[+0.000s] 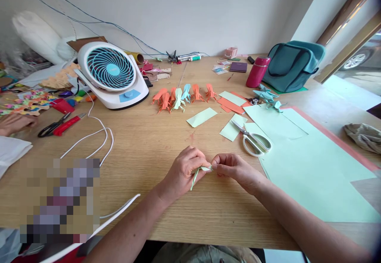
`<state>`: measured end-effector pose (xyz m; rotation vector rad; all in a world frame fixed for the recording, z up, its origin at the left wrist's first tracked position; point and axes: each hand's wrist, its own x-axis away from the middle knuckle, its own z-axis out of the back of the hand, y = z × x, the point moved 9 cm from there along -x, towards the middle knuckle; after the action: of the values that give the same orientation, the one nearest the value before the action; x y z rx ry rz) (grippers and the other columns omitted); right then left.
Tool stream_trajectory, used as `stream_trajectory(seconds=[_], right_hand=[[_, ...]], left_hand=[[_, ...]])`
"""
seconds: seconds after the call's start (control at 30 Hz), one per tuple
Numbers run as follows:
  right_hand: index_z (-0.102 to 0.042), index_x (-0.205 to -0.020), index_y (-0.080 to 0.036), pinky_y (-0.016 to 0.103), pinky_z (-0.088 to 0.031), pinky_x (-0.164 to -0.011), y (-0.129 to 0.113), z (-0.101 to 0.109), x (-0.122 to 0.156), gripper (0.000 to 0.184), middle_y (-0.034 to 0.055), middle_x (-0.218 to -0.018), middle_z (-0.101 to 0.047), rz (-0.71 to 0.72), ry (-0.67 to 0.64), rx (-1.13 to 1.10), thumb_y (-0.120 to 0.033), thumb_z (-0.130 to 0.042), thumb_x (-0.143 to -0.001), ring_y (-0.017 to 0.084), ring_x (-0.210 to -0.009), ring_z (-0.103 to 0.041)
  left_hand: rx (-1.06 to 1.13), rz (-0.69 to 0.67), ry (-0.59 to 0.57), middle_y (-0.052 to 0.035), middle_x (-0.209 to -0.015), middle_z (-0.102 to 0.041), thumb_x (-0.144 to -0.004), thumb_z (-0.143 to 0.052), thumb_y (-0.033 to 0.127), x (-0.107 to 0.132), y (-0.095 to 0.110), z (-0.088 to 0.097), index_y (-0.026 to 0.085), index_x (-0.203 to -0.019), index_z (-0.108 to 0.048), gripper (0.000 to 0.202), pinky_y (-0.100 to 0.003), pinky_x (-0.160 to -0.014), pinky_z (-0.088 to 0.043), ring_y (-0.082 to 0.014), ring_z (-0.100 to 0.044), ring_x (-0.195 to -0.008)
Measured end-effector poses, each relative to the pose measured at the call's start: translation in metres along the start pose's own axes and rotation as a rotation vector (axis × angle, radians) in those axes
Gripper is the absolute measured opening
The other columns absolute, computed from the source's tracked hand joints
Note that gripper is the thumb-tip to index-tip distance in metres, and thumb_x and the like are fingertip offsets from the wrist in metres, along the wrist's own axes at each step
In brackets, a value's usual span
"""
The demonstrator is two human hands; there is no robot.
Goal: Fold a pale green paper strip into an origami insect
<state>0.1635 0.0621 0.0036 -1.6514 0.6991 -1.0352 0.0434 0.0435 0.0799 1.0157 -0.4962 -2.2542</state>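
My left hand [190,165] is closed around a small piece of folded pale green paper [195,178], one thin strip of it pointing down toward me. At its right end, my right hand [233,170] pinches the paper between thumb and forefinger. Both hands hover low over the wooden table [143,159]. Beyond them lies a loose pale green paper rectangle [202,117]. White-handled scissors [253,139] rest on more green paper pieces [232,128] to the right. Several folded paper figures [178,98] in orange, green and blue stand in a row farther back.
A white fan [110,74] stands back left, its cable [104,130] looping over the table. Black-handled shears [53,126] and a red knife [70,124] lie left, near another person's hand [14,124]. Large green sheets [309,175], a pink bottle [257,72] and a teal bag [291,66] occupy the right.
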Motion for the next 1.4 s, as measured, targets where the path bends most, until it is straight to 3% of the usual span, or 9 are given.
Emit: stream_trajectory(seconds=[0.27, 0.7, 1.17, 1.4], right_hand=[[-0.067, -0.074, -0.016, 0.027, -0.03, -0.063, 0.001, -0.001, 0.0, 0.039, -0.0031, -0.065, -0.05, 0.0, -0.038, 0.003, -0.054, -0.078, -0.073, 0.011, -0.064, -0.038], [-0.064, -0.078, -0.017, 0.027, -0.025, -0.06, 0.004, 0.0, 0.001, 0.039, -0.0041, -0.065, -0.045, 0.013, -0.059, 0.063, -0.055, -0.074, -0.079, 0.011, -0.063, -0.035], [-0.065, -0.08, -0.016, 0.027, -0.028, -0.06, 0.01, 0.002, -0.003, 0.033, -0.0027, -0.064, -0.054, 0.023, -0.055, 0.177, -0.048, -0.073, -0.08, 0.011, -0.061, -0.041], [-0.066, -0.08, -0.016, 0.026, -0.027, -0.057, 0.003, 0.002, -0.001, 0.033, -0.0034, -0.064, -0.051, 0.087, -0.061, 0.261, -0.049, -0.068, -0.084, 0.01, -0.059, -0.037]], left_hand=[[0.036, -0.034, -0.07, -0.004, -0.084, -0.065, -0.093, -0.064, 0.015, 0.001, 0.002, -0.001, 0.016, -0.095, -0.069, 0.005, -0.026, -0.075, -0.044, -0.0144, -0.056, -0.081], [0.011, -0.028, 0.001, -0.0039, -0.08, -0.067, -0.092, -0.066, 0.018, 0.001, 0.005, 0.003, 0.016, -0.092, -0.071, 0.005, -0.025, -0.071, -0.047, -0.0139, -0.06, -0.076], [0.026, -0.06, -0.029, -0.0054, -0.084, -0.07, -0.092, -0.066, 0.017, 0.004, 0.0, -0.005, 0.016, -0.095, -0.069, 0.004, -0.028, -0.074, -0.049, -0.0155, -0.061, -0.08], [0.001, -0.062, -0.043, -0.0051, -0.082, -0.069, -0.094, -0.063, 0.019, 0.002, 0.001, -0.006, 0.016, -0.091, -0.069, 0.007, -0.028, -0.073, -0.048, -0.0155, -0.06, -0.078]])
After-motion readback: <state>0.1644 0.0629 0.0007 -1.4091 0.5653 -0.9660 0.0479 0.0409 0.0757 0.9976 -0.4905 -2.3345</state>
